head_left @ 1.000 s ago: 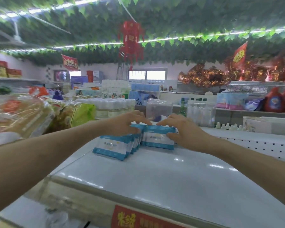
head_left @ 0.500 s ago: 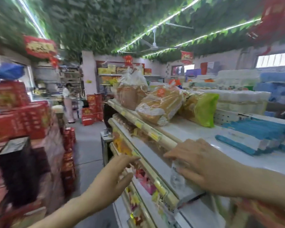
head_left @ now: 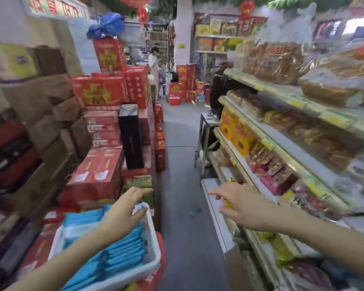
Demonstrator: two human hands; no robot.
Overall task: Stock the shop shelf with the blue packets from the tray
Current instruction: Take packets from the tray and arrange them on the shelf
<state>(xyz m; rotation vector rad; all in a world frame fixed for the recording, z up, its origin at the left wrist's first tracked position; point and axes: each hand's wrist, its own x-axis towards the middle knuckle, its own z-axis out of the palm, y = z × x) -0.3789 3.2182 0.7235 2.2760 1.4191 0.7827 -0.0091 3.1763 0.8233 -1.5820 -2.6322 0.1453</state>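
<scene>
Down at the lower left, on top of stacked red boxes (head_left: 97,93), sits the white tray (head_left: 155,260), and the blue packets (head_left: 122,254) fill it. They are flat, bright blue wrappers standing on edge in tight rows, with a paler, whitish row towards the tray's left side (print too blurred to read). The left hand (head_left: 124,208) hangs over the far end of the tray with fingers loosely spread and thumb apart, holding nothing; whether it touches the packets I cannot tell. The right hand (head_left: 240,204) is stretched out flat, fingers straight and forefinger leading, empty, above the edge of a low board of the shop shelf (head_left: 282,152) on the right, which carries snacks and bagged bread (head_left: 275,61).

Half a second ago the tray was out of view and a stack of blue packets lay on the shelf's top board; now the view has swung left and down, so the tray shows and that stack does not. The right hand has left the top board's edge, and the left has moved from the open aisle to above the tray.
</scene>
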